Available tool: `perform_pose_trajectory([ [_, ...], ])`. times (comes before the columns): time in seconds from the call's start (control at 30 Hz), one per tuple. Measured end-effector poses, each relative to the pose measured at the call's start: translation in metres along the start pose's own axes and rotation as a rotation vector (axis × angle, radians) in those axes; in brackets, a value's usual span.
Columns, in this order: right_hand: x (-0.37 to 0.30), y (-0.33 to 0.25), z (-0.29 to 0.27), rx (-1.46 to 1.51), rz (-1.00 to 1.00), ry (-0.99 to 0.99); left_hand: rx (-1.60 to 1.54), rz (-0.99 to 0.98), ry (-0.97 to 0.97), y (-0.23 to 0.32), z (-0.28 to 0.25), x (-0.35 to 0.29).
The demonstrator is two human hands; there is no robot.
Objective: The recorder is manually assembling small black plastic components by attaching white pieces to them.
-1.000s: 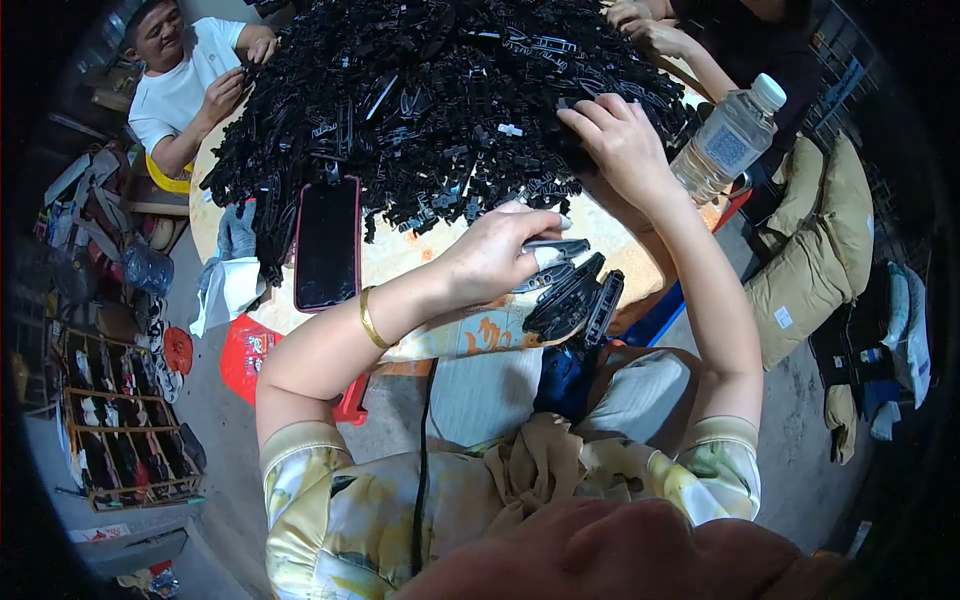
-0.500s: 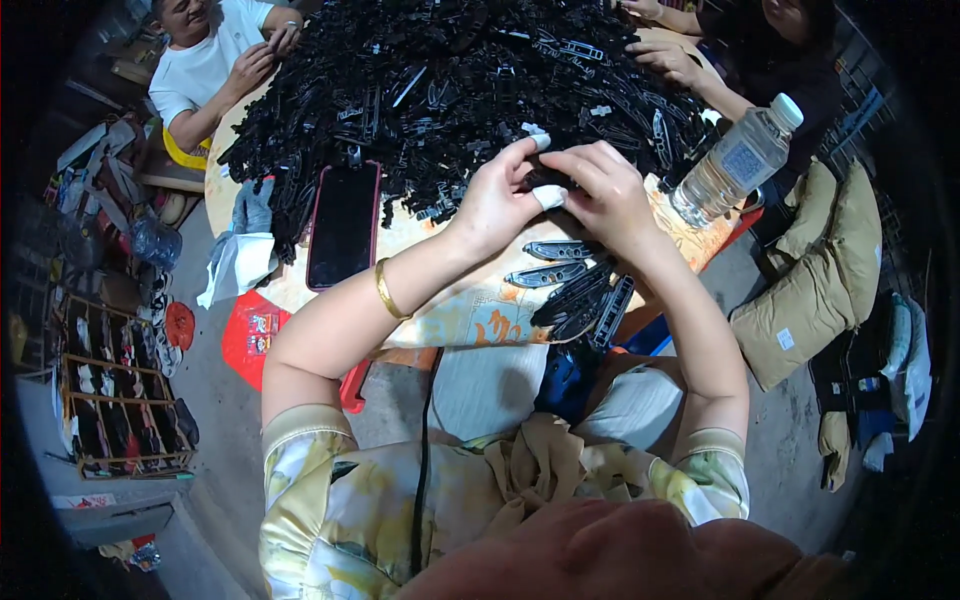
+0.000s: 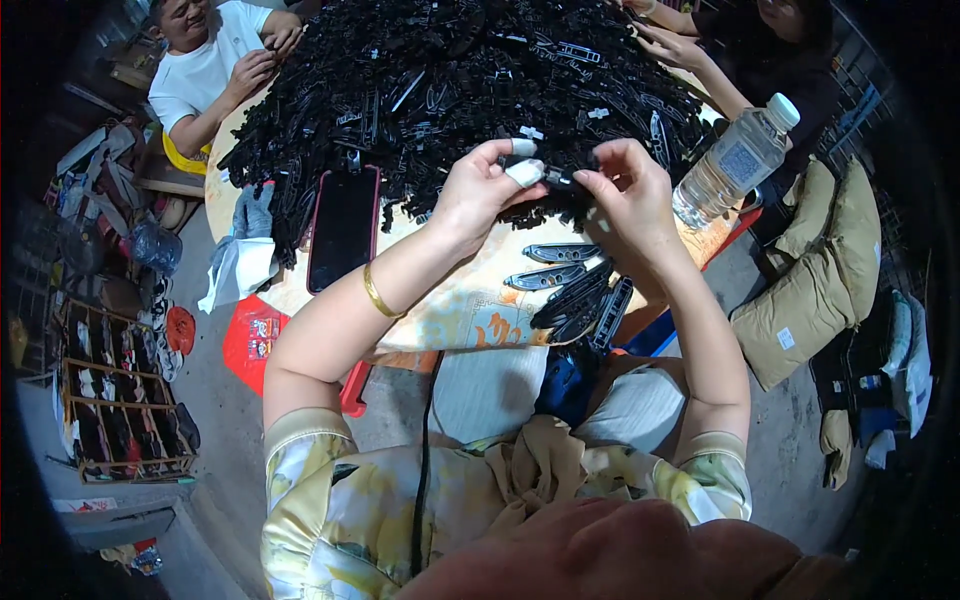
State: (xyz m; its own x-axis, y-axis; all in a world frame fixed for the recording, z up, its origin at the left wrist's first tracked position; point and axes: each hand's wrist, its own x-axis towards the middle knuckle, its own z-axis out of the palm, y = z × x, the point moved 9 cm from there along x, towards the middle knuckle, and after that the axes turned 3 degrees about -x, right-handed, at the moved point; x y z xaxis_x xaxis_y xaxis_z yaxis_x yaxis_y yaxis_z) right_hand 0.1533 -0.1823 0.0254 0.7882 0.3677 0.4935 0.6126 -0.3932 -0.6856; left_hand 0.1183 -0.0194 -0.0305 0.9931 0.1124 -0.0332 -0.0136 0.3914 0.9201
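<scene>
A small black plastic part (image 3: pixel 560 180) with a shiny spot is held over the near edge of the heap. My left hand (image 3: pixel 478 196) pinches its left end between thumb and forefinger, both wearing white finger covers. At the other end, the bare thumb of my right hand (image 3: pixel 636 196) presses on the part, its fingers curled behind; what lies under those fingers is partly hidden. Beyond both hands spreads a big heap of black plastic pieces (image 3: pixel 450 100). Just below my right hand, several long black slotted pieces (image 3: pixel 556 252) lie fanned out at the table's near edge.
A phone (image 3: pixel 343 230) lies left of my hands, beside a grey glove (image 3: pixel 254 208) and white tissue (image 3: pixel 240 268). A clear bottle (image 3: pixel 735 165) with a white cap stands right on the patterned tablecloth (image 3: pixel 440 295). Co-workers' hands (image 3: pixel 252 72) work at the heap's far sides.
My hands have drawn apart, the right one shifting right and turning, so the small black part now shows between them. The far-right co-worker's hand has moved up slightly. The fanned pieces stay put.
</scene>
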Motion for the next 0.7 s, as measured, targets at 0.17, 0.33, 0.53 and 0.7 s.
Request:
perform_pose_trajectory([
  [0.17, -0.009, -0.011, 0.001, 0.082, -0.051, -0.03, -0.032, -0.002, -0.183, -0.004, 0.018, -0.007],
  [0.33, -0.015, -0.024, -0.004, 0.037, -0.2, 0.01, 0.064, -0.007, -0.224, -0.003, 0.024, -0.011],
  [0.53, -0.03, -0.067, -0.01, -0.114, -0.612, 0.121, 0.203, 0.085, -0.24, 0.002, 0.024, -0.013],
  [0.7, -0.036, -0.072, -0.005, -0.272, -0.681, 0.117, 0.249, 0.068, -0.202, 0.003, 0.02, -0.013],
])
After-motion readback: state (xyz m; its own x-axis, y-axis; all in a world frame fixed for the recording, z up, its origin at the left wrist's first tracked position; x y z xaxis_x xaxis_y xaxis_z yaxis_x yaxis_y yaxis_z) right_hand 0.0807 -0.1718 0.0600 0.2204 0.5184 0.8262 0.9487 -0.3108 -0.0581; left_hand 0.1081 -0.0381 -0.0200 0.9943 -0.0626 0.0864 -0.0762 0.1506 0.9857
